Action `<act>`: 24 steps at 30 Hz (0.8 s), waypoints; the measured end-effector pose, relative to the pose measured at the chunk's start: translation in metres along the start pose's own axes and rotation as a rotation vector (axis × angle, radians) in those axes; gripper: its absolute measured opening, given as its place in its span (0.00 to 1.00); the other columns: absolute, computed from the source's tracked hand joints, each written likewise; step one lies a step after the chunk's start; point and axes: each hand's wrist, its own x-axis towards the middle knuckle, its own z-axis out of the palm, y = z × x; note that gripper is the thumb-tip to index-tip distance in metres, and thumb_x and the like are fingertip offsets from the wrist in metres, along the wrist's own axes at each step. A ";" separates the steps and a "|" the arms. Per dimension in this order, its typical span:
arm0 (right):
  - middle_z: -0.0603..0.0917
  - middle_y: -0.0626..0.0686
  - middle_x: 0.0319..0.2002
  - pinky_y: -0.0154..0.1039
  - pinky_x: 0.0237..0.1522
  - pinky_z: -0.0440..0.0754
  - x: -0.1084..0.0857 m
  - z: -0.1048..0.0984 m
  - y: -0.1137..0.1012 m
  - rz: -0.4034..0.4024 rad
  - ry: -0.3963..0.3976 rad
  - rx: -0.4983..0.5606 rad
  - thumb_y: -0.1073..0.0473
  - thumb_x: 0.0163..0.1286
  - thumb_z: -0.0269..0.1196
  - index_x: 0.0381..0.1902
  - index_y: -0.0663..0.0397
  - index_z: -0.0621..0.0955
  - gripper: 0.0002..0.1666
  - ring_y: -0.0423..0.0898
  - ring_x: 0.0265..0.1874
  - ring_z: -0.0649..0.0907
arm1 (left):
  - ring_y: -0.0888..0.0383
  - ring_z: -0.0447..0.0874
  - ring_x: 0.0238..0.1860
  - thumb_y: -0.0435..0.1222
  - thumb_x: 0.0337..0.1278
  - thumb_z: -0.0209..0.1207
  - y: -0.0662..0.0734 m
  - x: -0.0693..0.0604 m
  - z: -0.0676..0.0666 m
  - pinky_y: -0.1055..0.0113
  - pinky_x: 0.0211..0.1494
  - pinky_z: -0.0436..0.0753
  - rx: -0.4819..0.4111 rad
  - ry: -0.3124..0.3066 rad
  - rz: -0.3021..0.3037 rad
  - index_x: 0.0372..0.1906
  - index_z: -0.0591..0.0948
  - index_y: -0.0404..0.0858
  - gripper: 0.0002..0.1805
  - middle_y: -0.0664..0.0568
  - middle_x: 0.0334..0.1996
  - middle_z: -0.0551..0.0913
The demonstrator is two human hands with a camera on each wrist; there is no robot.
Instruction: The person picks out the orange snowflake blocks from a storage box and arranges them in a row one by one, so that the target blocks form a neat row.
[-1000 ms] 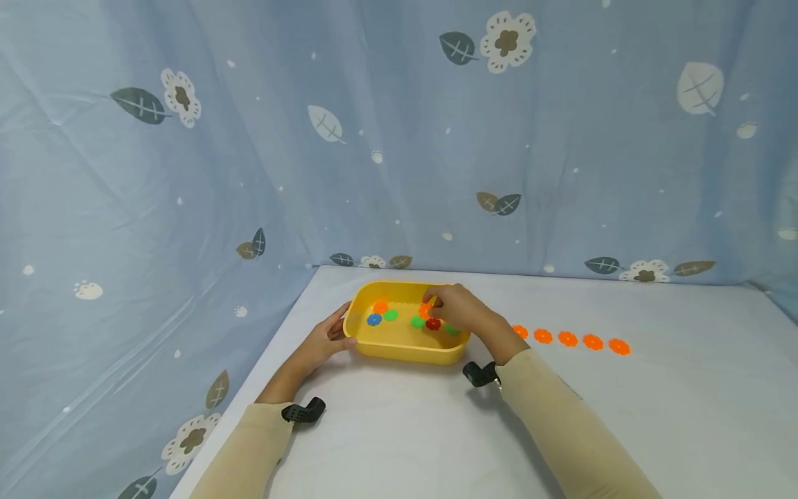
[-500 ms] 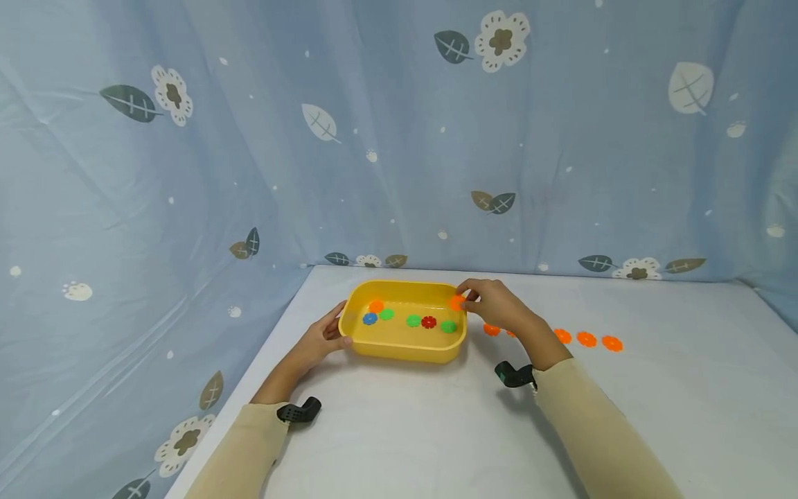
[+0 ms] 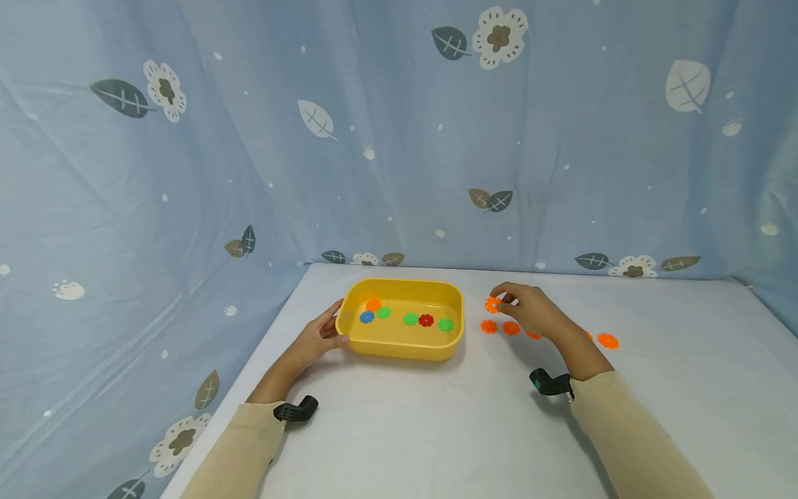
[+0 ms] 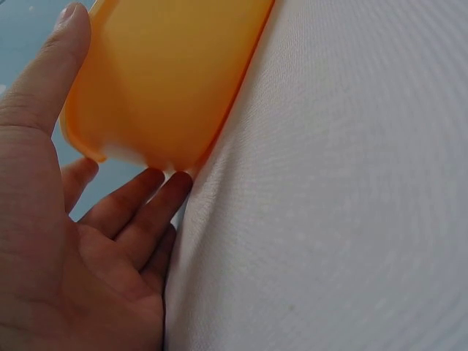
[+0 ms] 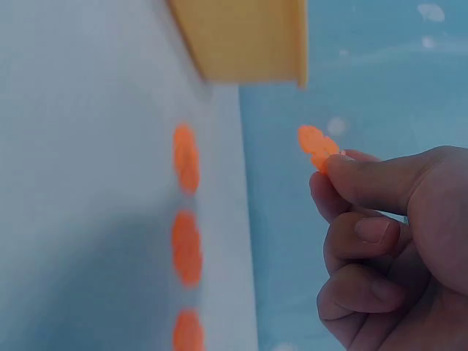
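My right hand [image 3: 533, 310] pinches an orange flower-shaped disc [image 3: 493, 305] between thumb and fingertips, raised over the table to the right of a yellow plastic tray [image 3: 399, 350]. In the right wrist view the same disc [image 5: 316, 146] stands out from the fingertips, while the other fingers are curled. Below that hand runs a row of orange discs [image 3: 489, 326], partly hidden by the hand and wrist. My left hand [image 3: 314, 344] grips the tray's left end. The left wrist view has its thumb [image 4: 62, 62] along one side of the tray and its fingertips against the end wall.
Inside the tray lie several flower-shaped discs: an orange one [image 3: 373, 305], a blue one [image 3: 367, 317], a red one [image 3: 426, 320] and green ones [image 3: 445, 324]. A white cloth covers the table [image 3: 399, 423]. A blue patterned curtain [image 3: 374, 138] hangs behind and at the left.
The right hand has lifted an orange disc out of the tray and carried it rightward, past the rim, to above the row. The left hand stays at the tray's left end.
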 end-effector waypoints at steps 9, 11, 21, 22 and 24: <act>0.80 0.60 0.46 0.41 0.32 0.80 -0.022 -0.016 0.038 0.029 0.010 -0.010 0.60 0.72 0.59 0.57 0.54 0.76 0.17 0.52 0.36 0.80 | 0.46 0.70 0.65 0.38 0.59 0.66 -0.001 0.000 -0.001 0.50 0.67 0.67 -0.010 -0.018 0.032 0.78 0.53 0.53 0.47 0.41 0.66 0.71; 0.80 0.61 0.46 0.41 0.32 0.80 -0.028 -0.021 0.047 0.041 0.013 -0.018 0.60 0.72 0.59 0.58 0.55 0.76 0.17 0.52 0.36 0.80 | 0.46 0.70 0.65 0.38 0.59 0.66 -0.001 0.000 0.000 0.51 0.67 0.67 -0.013 -0.020 0.037 0.78 0.52 0.52 0.47 0.41 0.66 0.71; 0.79 0.66 0.46 0.43 0.32 0.80 -0.053 -0.044 0.082 0.105 0.042 -0.070 0.61 0.72 0.58 0.57 0.57 0.76 0.17 0.54 0.36 0.80 | 0.46 0.68 0.66 0.38 0.59 0.66 0.000 0.000 0.001 0.53 0.67 0.67 -0.027 -0.024 0.031 0.78 0.51 0.52 0.48 0.42 0.68 0.69; 0.79 0.66 0.46 0.42 0.31 0.80 -0.056 -0.045 0.085 0.114 0.043 -0.071 0.61 0.71 0.58 0.57 0.58 0.76 0.17 0.54 0.36 0.80 | 0.46 0.68 0.67 0.39 0.59 0.66 0.001 -0.001 0.001 0.53 0.67 0.67 -0.024 -0.018 0.023 0.78 0.52 0.52 0.48 0.42 0.68 0.69; 0.79 0.67 0.46 0.42 0.30 0.79 -0.061 -0.047 0.089 0.131 0.040 -0.073 0.61 0.71 0.58 0.56 0.59 0.76 0.17 0.53 0.35 0.79 | 0.46 0.68 0.67 0.38 0.59 0.66 0.002 -0.001 0.001 0.52 0.67 0.67 -0.016 -0.013 0.014 0.78 0.52 0.53 0.48 0.43 0.68 0.69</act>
